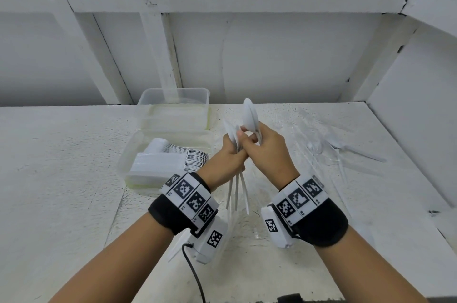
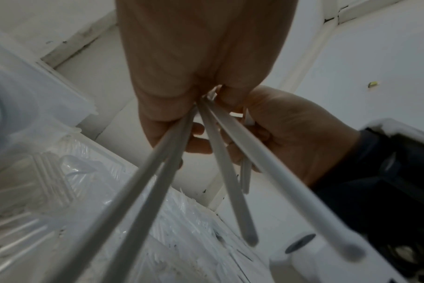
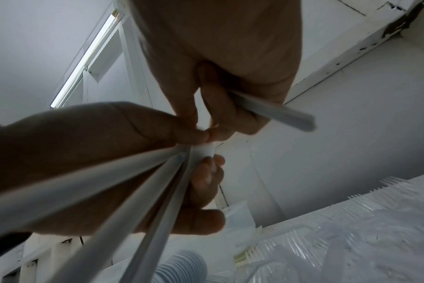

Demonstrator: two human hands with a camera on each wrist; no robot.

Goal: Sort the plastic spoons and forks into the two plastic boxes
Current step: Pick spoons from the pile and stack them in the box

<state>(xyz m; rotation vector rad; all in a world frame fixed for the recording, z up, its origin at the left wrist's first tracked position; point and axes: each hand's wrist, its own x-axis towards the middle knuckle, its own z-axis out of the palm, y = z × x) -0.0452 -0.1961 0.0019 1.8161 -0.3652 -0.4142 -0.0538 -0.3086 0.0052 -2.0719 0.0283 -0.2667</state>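
Note:
My left hand (image 1: 228, 154) grips a bundle of white plastic spoons (image 1: 237, 191) above the table, handles hanging down and fanned out (image 2: 220, 162). My right hand (image 1: 267, 147) presses against it and pinches one more white spoon (image 1: 251, 114), bowl up; its handle (image 3: 278, 114) sticks out past the curled fingers. To the left lies the near clear box (image 1: 123, 166), filled with stacked white spoons (image 1: 173, 156). The far clear box (image 1: 173, 91) stands behind it; what it holds cannot be made out.
A crumpled clear plastic wrap with clear forks (image 1: 319, 149) lies on the table to the right, and a loose white spoon (image 1: 346, 148) beside it. More clear forks (image 3: 351, 220) lie below my hands. A black cable (image 1: 193, 270) hangs from the left wrist.

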